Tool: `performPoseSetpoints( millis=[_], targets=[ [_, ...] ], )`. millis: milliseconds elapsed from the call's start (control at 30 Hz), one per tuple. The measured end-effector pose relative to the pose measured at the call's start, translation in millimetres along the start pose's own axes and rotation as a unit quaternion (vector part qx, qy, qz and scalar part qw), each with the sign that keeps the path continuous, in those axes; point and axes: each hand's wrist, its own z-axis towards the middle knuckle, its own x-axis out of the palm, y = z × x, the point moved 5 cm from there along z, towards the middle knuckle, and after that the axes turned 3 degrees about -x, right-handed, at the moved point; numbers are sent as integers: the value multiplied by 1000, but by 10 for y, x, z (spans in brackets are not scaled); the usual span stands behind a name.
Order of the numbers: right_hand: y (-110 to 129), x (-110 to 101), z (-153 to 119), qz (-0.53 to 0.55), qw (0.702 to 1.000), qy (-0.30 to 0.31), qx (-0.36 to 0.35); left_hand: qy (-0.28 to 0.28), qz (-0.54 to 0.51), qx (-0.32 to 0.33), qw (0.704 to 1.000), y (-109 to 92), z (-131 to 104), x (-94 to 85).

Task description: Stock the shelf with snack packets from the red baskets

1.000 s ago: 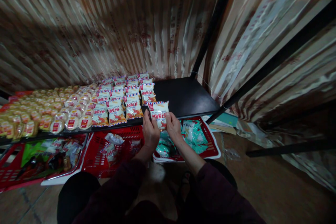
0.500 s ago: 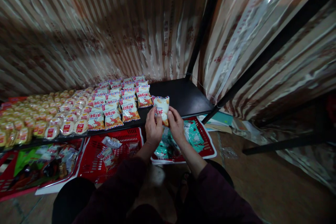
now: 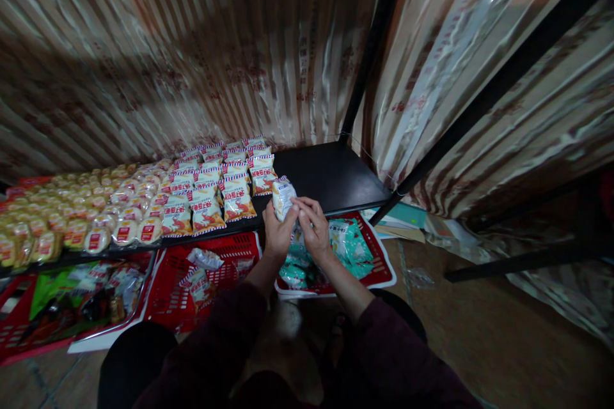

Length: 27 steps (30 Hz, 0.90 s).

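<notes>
My left hand (image 3: 278, 231) is closed around a small snack bag (image 3: 284, 197), which now stands turned with a side of fine blue print facing me. The fingertips of my right hand (image 3: 314, 227) are pinched together at the bag's right edge. Left of my hands, rows of matching white and orange snack bags (image 3: 224, 200) with striped tops stand on a black shelf (image 3: 326, 172). The underside of the held bag is hidden by my fingers.
Many round wrapped cakes (image 3: 96, 238) line the shelf's left part. Below stand red baskets (image 3: 163, 287), one with a few snack bags, another holding teal packets (image 3: 352, 249). Black posts (image 3: 367, 70) rise at the right, before a striped curtain (image 3: 215, 45).
Both hands have turned the snack bag from its front to another side and shifted it slightly left. My right fingers have moved from its lower right side to a pinch at its edge.
</notes>
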Motion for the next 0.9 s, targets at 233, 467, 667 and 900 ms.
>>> performPoseSetpoints(
  millis=[233, 467, 667, 900],
  targets=[
    [-23, 52, -9, -23, 999, 26, -14, -32, -22, 0, 999, 51, 27, -66],
    [-36, 78, 15, -54, 998, 16, -29, -20, -105, -34, 994, 134, 28, -122],
    [-73, 90, 15, -80, 996, 5, -38, -10, -161, -69, 985, 111, 27, -178],
    [-53, 147, 12, -107, 991, 21, -81, -13, -197, -97, 975, 108, 25, -243]
  ],
)
